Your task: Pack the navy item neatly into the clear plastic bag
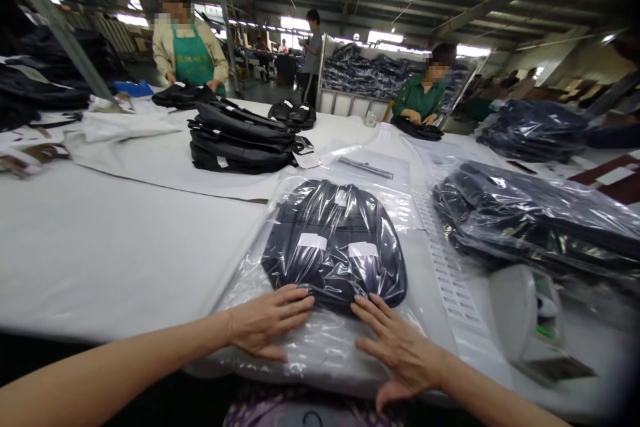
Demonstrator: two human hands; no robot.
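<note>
- Left hand, lower centre of the frame: flat, fingers spread, pressed on the clear plastic bag, fingertips at the near edge of the dark folded garment inside.
- Right hand, just right of it: open too, palm down on the same bag, gripping nothing.
- Bagged garment in mid-frame on the white table.
- Unbagged black stack above centre-left; bagged pile at right.
- Two seated workers along the top.
</note>
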